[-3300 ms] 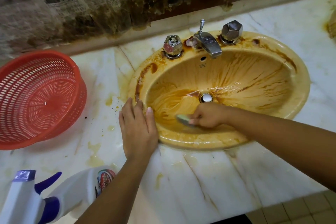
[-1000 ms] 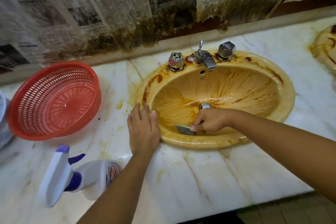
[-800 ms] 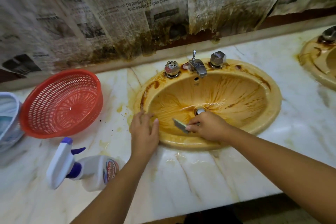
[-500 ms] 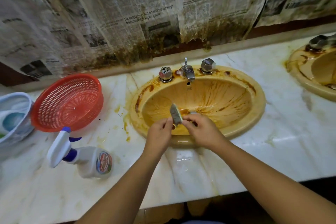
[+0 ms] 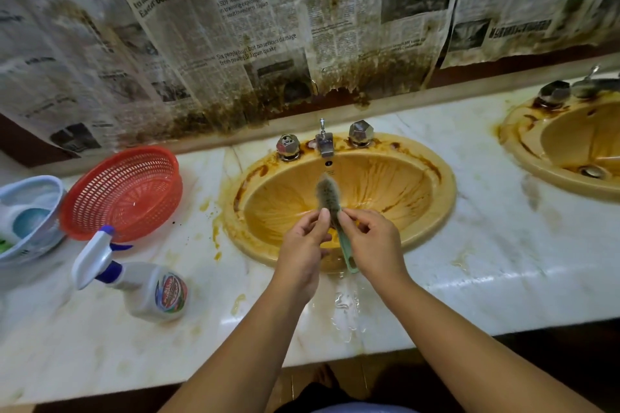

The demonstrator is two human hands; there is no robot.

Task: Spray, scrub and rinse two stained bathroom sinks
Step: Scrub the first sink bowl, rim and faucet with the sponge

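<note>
Status: scrubbing of the first basin is partly done, by my judgement. The yellow oval ceramic sink (image 5: 235,231) in front of me looks wet. Brown streaks fan across its far and right walls, and dark crust sits on the rim around the chrome faucet (image 5: 324,144). No water is running from the spout, so rinsing is outstanding. The second yellow sink (image 5: 523,157), at the far right of the white marble counter (image 5: 503,261), shows brown rings and looks untreated. All three steps remain for it. The white spray bottle with the purple trigger (image 5: 147,288) lies on its side on the counter, left of me, near the red plastic mesh basket (image 5: 124,191).

Tool: the green-handled scrub brush with grey bristles (image 5: 330,198) is in the air over the near part of the first basin. My left hand (image 5: 302,245) and right hand (image 5: 372,245) each pinch it where the handle meets the bristle head, thumbs and fingertips closed on it from either side.

Orientation: its long axis runs away from me. The bristle head points at the faucet, and the handle end points back towards me, slightly right.
</note>
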